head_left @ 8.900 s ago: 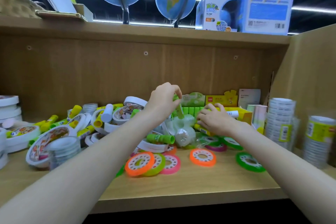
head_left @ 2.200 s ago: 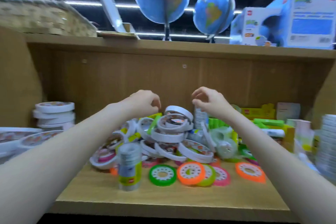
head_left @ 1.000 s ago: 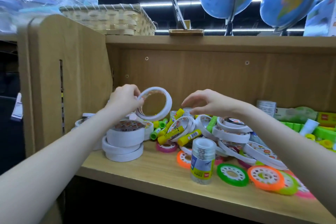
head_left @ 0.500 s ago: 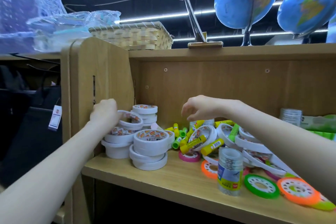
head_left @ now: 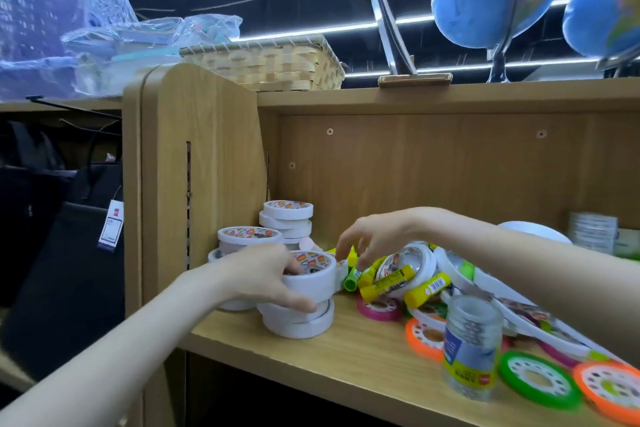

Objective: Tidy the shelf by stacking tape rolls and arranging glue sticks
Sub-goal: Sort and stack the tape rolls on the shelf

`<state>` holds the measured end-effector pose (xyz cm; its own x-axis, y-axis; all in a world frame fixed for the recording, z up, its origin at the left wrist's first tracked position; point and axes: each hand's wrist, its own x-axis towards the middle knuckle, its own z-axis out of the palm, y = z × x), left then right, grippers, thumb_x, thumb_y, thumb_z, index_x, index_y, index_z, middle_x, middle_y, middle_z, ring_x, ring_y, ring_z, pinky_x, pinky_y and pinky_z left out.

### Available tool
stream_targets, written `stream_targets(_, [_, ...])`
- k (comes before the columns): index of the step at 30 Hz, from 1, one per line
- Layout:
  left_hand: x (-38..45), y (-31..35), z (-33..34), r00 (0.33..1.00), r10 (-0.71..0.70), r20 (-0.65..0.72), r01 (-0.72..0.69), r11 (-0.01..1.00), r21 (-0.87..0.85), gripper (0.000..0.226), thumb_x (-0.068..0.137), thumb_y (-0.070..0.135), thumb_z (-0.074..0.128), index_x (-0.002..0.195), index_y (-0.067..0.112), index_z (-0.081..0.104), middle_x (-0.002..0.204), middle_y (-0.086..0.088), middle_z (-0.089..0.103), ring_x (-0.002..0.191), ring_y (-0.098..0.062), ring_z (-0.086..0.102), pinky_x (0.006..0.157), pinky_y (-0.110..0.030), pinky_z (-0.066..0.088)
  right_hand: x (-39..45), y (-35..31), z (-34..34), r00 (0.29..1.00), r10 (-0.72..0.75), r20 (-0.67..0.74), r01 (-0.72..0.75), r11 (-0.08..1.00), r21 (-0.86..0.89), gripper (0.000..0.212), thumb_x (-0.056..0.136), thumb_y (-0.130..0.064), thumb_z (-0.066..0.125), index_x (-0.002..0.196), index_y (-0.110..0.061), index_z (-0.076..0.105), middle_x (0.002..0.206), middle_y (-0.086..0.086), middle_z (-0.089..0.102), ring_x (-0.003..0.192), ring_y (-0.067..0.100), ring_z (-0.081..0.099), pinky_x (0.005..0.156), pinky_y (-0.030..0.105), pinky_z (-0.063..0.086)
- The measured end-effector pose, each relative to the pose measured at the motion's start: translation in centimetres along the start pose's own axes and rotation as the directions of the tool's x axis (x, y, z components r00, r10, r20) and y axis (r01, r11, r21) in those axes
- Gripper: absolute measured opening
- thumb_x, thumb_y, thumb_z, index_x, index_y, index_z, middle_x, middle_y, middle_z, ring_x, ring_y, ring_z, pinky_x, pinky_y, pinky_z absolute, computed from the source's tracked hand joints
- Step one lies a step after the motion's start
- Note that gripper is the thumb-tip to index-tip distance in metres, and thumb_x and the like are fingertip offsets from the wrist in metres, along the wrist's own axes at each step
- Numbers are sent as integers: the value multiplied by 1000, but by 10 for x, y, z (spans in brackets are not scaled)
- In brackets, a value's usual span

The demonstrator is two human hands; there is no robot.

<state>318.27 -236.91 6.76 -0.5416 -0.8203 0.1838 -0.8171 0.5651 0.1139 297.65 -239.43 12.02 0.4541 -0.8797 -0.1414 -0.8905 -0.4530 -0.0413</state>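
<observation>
At the far left of the frame a white price tag (head_left: 110, 230) hangs from dark bags; its print is too small for us to read. Just right of the shelf's side panel, our left hand (head_left: 263, 279) grips the top white tape roll (head_left: 311, 276) of the front stack (head_left: 298, 317), fingers (head_left: 294, 302) curled round its outer wall and the thumb hooked over the rim. We judge these rolls light and stiff, with smooth paper sides that could slide on one another, so holding across the outer wall and setting each one flat and centred looks safest. Two more stacks (head_left: 287, 222) stand behind it, against the back corner; their tops carry a red and orange printed label we cannot make out.

Toward the centre, our right hand (head_left: 374, 236) hovers over the loose heap, fingers (head_left: 343, 246) spread and bent downward, holding nothing that we can see. Under it lie yellow glue sticks (head_left: 388, 282) and a green one (head_left: 351, 279), tangled among loose white rolls (head_left: 412, 265). The sticks look light, hard and apt to roll; we would take them round the barrel. Their black lettering is illegible.

At lower right a clear wrapped tube of small tapes (head_left: 471, 347) stands upright with a blue and yellow label bearing a red logo, unreadable through blur. Flat neon rolls (head_left: 538, 380), green, orange and pink, lie on the shelf (head_left: 346, 367) beside it
</observation>
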Motion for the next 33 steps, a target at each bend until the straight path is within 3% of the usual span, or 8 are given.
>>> stream_targets(6, [-8,-4,-18,984,-4,179,11,999,-40,33,72,62,66,80,30,62,65,17,56,61,1,49,58,-16,35,17,-3,2,999,-48,-6,47,995,-85,43,89,-13,59,131,-17,49,117,-5,54,96,6,45,64,14,38])
stream_targets(8, [-6,-1,-27,990,13,139,15,980,-198,30,75,59,66,84,30,65,61,23,60,60,6,53,60,-10,39,25,-2,3,998,-66,21,67,996,-54,44,89,-11,59,131,-16,48,130,-2,53,97,7,48,59,8,39])
stream_targets(10, [1,-5,-36,1000,20,-8,-21,942,-334,38,72,61,64,84,25,68,69,20,68,66,-5,62,66,-25,51,30,1,3,995,-65,73,66,998,-7,45,89,-8,59,132,-14,47,132,1,54,96,9,50,65,12,43])
stream_targets(15, [37,-18,-43,988,-3,-155,-17,992,-127,11,83,40,64,84,30,66,84,14,69,80,-4,62,76,-24,48,34,10,-9,996,-87,-6,87,996,9,42,88,-9,60,129,-12,50,124,4,61,98,14,56,76,22,46])
stream_targets(23, [83,-37,-41,987,-49,-151,55,998,33,16,87,29,59,102,26,64,96,11,57,97,-8,54,79,-22,43,81,11,1,977,-212,-23,213,977,14,50,85,-8,64,132,-12,48,131,2,55,98,11,49,68,7,40])
stream_targets(29, [87,-48,-35,960,-4,-278,17,999,43,15,89,23,55,99,22,66,93,8,61,93,-10,58,82,-25,47,100,19,19,963,-266,-42,262,962,-80,28,83,-8,64,110,-5,61,93,9,59,82,17,50,72,30,42])
stream_targets(31, [88,-45,-33,946,44,-321,-24,998,65,15,90,22,54,98,22,66,91,9,59,90,-9,57,79,-24,46,94,27,10,952,-266,-152,273,962,28,8,83,-14,65,89,-9,63,80,7,60,73,17,52,68,34,45])
stream_targets(33, [91,-40,-32,940,98,-327,-62,991,116,17,91,23,52,101,21,65,97,6,59,94,-10,56,81,-25,46,84,41,-7,937,-204,-282,272,935,228,15,87,-12,61,74,-17,54,71,-1,55,67,14,50,64,32,44])
